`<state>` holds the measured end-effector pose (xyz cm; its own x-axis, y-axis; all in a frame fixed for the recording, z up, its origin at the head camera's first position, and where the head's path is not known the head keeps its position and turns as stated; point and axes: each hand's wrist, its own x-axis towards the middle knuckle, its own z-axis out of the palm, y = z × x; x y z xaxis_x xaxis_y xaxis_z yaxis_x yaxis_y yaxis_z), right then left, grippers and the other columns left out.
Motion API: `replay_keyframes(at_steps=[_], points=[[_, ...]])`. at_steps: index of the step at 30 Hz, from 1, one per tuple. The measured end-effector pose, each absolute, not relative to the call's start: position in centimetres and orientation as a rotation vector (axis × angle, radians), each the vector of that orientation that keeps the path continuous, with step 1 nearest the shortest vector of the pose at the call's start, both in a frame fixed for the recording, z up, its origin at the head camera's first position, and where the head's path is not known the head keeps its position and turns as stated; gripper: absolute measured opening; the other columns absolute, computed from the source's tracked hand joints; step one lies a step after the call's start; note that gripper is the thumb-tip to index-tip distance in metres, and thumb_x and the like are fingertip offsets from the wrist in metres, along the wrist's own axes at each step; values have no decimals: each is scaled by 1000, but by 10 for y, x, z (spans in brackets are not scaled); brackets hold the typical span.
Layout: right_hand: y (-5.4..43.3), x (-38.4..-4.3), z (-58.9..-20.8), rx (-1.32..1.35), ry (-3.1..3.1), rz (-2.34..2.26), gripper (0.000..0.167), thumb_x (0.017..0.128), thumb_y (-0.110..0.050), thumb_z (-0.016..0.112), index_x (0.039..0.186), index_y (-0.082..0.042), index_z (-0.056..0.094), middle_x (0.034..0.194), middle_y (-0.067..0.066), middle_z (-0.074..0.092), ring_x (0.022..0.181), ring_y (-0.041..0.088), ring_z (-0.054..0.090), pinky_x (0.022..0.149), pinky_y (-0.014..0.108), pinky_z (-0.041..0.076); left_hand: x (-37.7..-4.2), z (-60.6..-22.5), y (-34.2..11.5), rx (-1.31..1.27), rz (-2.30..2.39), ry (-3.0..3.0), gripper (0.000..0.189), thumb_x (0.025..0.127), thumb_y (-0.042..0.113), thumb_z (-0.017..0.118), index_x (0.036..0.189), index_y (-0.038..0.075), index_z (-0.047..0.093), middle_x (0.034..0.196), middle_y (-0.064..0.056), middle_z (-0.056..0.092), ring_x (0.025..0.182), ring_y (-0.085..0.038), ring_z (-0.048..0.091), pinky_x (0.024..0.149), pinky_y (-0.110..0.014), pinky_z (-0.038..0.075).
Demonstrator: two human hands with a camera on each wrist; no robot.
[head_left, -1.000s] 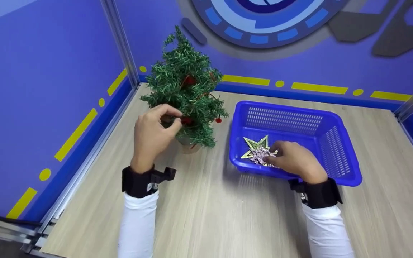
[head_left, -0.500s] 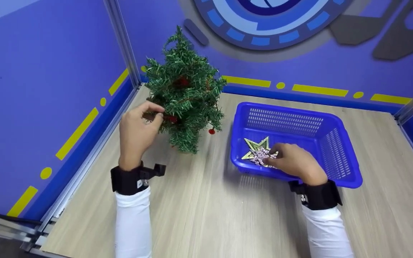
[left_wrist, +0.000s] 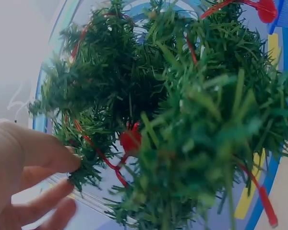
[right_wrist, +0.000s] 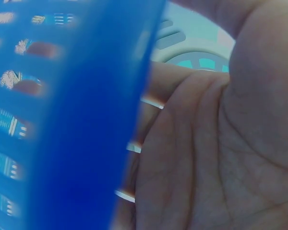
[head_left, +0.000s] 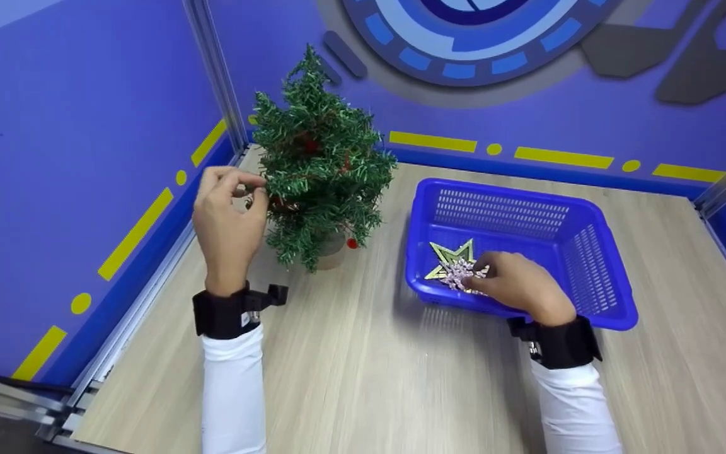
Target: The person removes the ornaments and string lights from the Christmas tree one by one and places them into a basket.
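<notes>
A small green artificial Christmas tree (head_left: pixel 328 154) stands at the back left, with red ornaments, one a red bauble (head_left: pixel 351 243) hanging low on its right. At the tree's left side, my left hand (head_left: pixel 227 214) pinches a branch tip between thumb and forefinger; the left wrist view shows the fingertips against the green needles (left_wrist: pixel 89 170). Inside the blue plastic basket (head_left: pixel 501 211), my right hand (head_left: pixel 520 287) pinches the edge of a pink glittery snowflake ornament (head_left: pixel 457 272). Beneath the snowflake lies a gold star (head_left: pixel 443 253). In the right wrist view, the basket's rim (right_wrist: pixel 93 124) hides the fingertips.
Both stand on a wood-grain table (head_left: pixel 363 378). Blue printed panels (head_left: pixel 98 157) close off the left and back, joined by a metal corner post (head_left: pixel 213 75). The basket's front rim lies under my right hand.
The tree has turned, and its low red bauble has shifted left and down. My left hand has moved left with the branch. The right hand stays in the basket.
</notes>
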<state>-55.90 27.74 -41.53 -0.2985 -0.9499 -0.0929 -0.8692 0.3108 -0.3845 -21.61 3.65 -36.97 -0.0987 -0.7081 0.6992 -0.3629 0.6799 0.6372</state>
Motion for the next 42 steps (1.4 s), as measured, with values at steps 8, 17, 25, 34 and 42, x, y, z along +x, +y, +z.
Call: replay_keyframes(at_steps=[8,17,25,34,42], points=[[276,-558,-416,-1602,2288,-357,55,92,-51,69,121,-4,69,110,16,75,98,33,71,88,56,54,-227,-352,72,449,-236,-1828,8,94,12,66,96,8,74,84,-5,70,63,-15,55,60,-26,42],[278,-558,-417,-1603,2287,-377,52,91,-50,70,119,-6,70,107,14,75,96,30,71,86,55,54,-237,-352,90,836,-216,-2339,25,92,41,74,93,17,77,69,3,66,58,-13,57,55,-31,45],[277,-557,-417,-1614,2283,-353,56,91,-53,68,120,-5,70,105,14,75,93,30,71,84,55,55,-256,-369,81,1084,-301,-2242,37,83,52,79,88,16,77,73,0,71,59,-18,63,59,-39,53],[275,-555,-416,-1600,2294,-331,55,92,-51,68,121,-4,69,107,15,75,96,32,71,86,56,54,-257,-372,80,1119,-337,-2284,21,90,36,75,99,19,81,93,-4,78,65,-24,69,59,-42,54],[275,-556,-419,-1619,2296,-338,52,92,-49,68,120,-5,70,105,15,75,95,32,71,84,56,54,-255,-374,76,1068,-333,-2215,33,92,53,69,85,21,75,71,2,67,61,-19,61,55,-37,45]])
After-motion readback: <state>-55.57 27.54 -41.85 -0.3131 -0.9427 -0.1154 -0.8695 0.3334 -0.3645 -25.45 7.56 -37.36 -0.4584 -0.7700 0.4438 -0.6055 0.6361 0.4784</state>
